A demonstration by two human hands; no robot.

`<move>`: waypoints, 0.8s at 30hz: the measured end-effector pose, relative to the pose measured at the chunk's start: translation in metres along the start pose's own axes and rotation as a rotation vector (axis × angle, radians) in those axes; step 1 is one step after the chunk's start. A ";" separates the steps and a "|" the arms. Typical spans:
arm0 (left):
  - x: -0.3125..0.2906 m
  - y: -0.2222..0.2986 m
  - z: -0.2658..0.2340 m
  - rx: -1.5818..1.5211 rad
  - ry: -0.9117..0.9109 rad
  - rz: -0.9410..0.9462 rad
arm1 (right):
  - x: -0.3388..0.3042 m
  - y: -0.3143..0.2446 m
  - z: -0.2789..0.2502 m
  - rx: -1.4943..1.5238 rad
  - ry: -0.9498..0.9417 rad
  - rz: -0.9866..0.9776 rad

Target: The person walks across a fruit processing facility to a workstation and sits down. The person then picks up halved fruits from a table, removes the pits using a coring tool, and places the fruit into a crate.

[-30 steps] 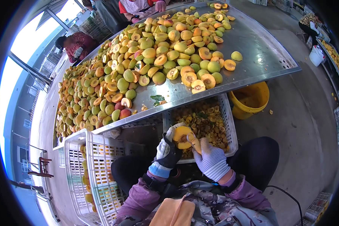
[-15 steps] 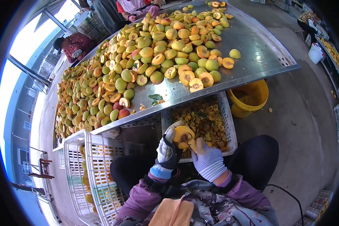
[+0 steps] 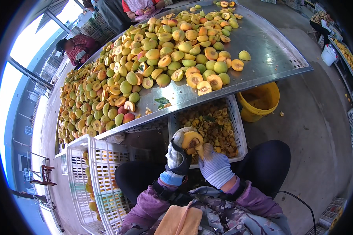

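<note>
In my gloved left hand is a yellow-orange peach half, its cut face turned toward me and brown around the pit hollow. My right hand, in a striped white glove, is closed around a small tool with a yellowish handle. The tool's tip reaches the brown middle of the peach half; its exact shape is hidden. Both hands are above a white crate of pits and fruit scraps.
A metal table slopes across ahead, heaped with halved peaches. A white slatted crate with fruit stands at my left. A yellow bucket is under the table's edge on the right. Co-workers are across the table.
My left hand and the peach half have tilted slightly, and the right hand has shifted a little with the tool. Across the table, a co-worker's pink-gloved hands have come together.
</note>
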State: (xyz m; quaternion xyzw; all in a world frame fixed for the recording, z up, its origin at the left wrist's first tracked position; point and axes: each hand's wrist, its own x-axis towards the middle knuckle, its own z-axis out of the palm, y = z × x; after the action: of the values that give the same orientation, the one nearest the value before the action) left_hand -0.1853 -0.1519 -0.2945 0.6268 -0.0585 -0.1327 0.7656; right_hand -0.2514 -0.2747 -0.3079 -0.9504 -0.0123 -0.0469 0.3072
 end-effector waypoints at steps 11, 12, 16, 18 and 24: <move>0.002 0.002 0.006 0.060 0.105 0.091 | -0.004 -0.001 0.014 0.147 -0.005 -0.007; 0.002 0.003 0.006 0.061 0.103 0.090 | -0.004 -0.003 0.013 0.200 -0.030 -0.004; 0.010 0.009 0.005 0.094 0.066 0.163 | -0.006 -0.006 0.010 0.342 -0.083 0.043; 0.012 0.015 0.008 0.092 -0.055 0.226 | -0.006 -0.003 0.008 0.583 -0.153 0.029; 0.015 0.013 0.011 0.051 -0.142 0.105 | -0.012 -0.005 0.018 0.838 -0.123 -0.057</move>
State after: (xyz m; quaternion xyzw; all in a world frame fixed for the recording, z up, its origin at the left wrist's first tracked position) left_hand -0.1722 -0.1640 -0.2811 0.6312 -0.1489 -0.1348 0.7492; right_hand -0.2626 -0.2604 -0.3209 -0.7437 -0.0750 0.0106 0.6643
